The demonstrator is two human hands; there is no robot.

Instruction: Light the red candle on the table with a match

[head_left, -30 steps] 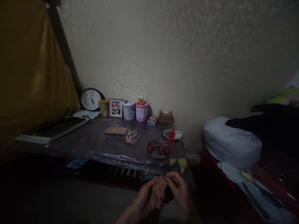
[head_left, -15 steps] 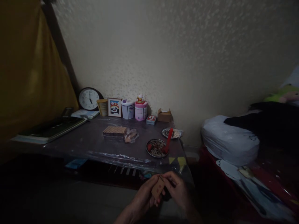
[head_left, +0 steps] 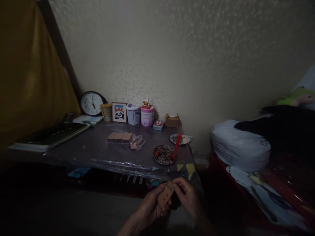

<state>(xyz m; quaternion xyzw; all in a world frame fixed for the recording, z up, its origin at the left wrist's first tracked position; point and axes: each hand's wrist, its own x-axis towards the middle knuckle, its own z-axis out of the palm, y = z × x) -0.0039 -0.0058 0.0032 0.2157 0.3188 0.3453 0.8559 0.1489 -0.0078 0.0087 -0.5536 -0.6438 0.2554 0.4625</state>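
Note:
Just in front of the table edge, my left hand (head_left: 150, 204) holds a small brown paper envelope (head_left: 165, 195) with two reddish marks on its face. The envelope is tilted, its top end toward the right. A dark line crosses it near that end, like the edge of a flap. My right hand (head_left: 187, 196) is closed at the top right corner, thumb and forefinger pinching there. Beyond the hands, a round metal plate (head_left: 161, 160) holds dark and pale grains, with a red spoon (head_left: 176, 146) resting in it.
A row of brown packets (head_left: 119, 137) lies by a crumpled clear plastic bag (head_left: 137, 142). Behind stand a clock (head_left: 91, 104), a framed panda picture (head_left: 119, 112), two tins, a card pack (head_left: 158, 125) and a cardboard box (head_left: 172, 120). A second plate (head_left: 173, 137) holds cotton swabs (head_left: 185, 139).
The envelope's top end shows more clearly, with the dark line now across it. Both hands stay on it. The whole view has shifted slightly.

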